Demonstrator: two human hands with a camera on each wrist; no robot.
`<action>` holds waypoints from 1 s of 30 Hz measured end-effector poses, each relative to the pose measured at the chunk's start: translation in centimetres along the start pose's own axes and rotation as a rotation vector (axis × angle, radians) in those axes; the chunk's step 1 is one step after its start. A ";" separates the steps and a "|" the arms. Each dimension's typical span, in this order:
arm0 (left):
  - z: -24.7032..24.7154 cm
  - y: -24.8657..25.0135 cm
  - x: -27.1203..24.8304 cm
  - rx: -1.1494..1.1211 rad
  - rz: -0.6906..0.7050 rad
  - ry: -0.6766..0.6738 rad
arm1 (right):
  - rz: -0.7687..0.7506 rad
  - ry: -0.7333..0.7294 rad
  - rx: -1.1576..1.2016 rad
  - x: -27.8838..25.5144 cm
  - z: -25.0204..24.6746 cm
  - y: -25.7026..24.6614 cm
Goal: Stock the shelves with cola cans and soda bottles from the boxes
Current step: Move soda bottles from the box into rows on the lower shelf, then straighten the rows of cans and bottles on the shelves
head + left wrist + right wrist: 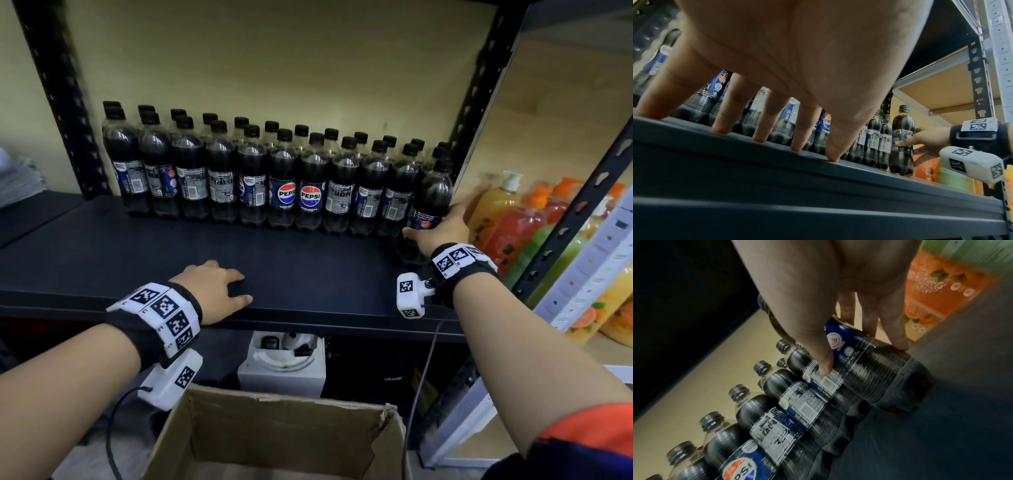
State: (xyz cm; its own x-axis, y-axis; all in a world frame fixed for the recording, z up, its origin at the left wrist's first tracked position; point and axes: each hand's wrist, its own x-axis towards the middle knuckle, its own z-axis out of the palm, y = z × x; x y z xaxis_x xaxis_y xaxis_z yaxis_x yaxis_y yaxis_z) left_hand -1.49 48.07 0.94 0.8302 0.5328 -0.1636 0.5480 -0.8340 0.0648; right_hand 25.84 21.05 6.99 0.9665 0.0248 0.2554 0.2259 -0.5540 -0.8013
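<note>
Two rows of black-capped Pepsi bottles (253, 181) stand along the back of a dark shelf (137, 260). At the right end, my right hand (433, 222) grips one more Pepsi bottle (433, 192) around its label, slightly tilted, with its base down at the shelf surface just in front of the rows. The right wrist view shows the thumb (824, 366) on the label of this bottle (890, 378) and the fingers behind it. My left hand (226, 287) holds nothing and rests on spread fingertips (760, 136) near the shelf's front edge. An open cardboard box (274, 438) sits below.
Orange and green pump bottles (507, 219) fill the neighbouring shelf to the right, behind a black perforated upright (579, 212). Another black upright (58, 102) stands at the left. A white box (284, 363) sits under the shelf. The shelf's front half is bare.
</note>
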 end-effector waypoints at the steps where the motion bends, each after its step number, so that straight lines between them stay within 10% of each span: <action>1: 0.0 0.0 -0.1 -0.002 0.001 0.000 | 0.001 0.010 -0.007 0.3 0.2 0.0; 30: -0.1 0.4 -2.2 -0.048 0.009 0.004 | 0.107 -0.024 -0.038 2.4 0.5 0.8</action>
State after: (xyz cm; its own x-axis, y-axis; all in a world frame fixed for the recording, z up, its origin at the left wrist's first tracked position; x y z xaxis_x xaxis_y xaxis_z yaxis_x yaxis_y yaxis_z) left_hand -3.10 46.56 1.38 0.8357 0.5259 -0.1585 0.5445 -0.8310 0.1136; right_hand 28.36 21.08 6.73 0.9876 -0.0159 0.1560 0.1172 -0.5857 -0.8020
